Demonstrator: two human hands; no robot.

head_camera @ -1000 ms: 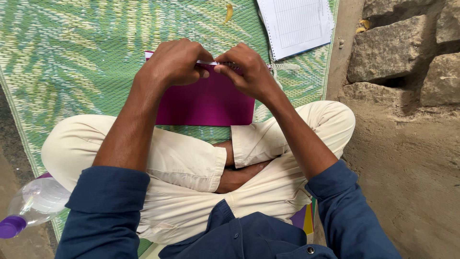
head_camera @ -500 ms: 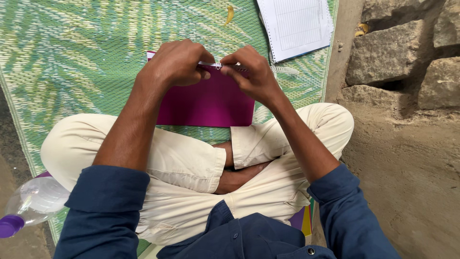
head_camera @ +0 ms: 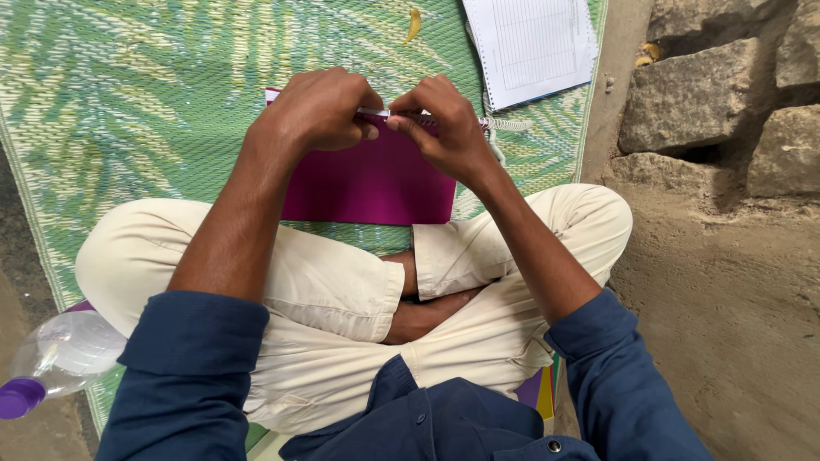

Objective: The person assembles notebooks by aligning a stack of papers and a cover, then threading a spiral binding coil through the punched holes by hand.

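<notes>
My left hand (head_camera: pixel 318 109) curls its fingers shut around the spiral binding (head_camera: pixel 373 112) at the top edge of the magenta notebook (head_camera: pixel 376 179); my right hand (head_camera: pixel 440 124) pinches the same wire between thumb and forefinger, the other fingers folded. The grip appears to steady the coil along the edge. The notebook lies flat on the green woven mat (head_camera: pixel 128 102), just beyond my crossed legs. At one o'clock, a ruled paper pad (head_camera: pixel 530 47); at eight o'clock, a plastic bottle (head_camera: pixel 60 358); at three o'clock, a stone wall (head_camera: pixel 717 102).
</notes>
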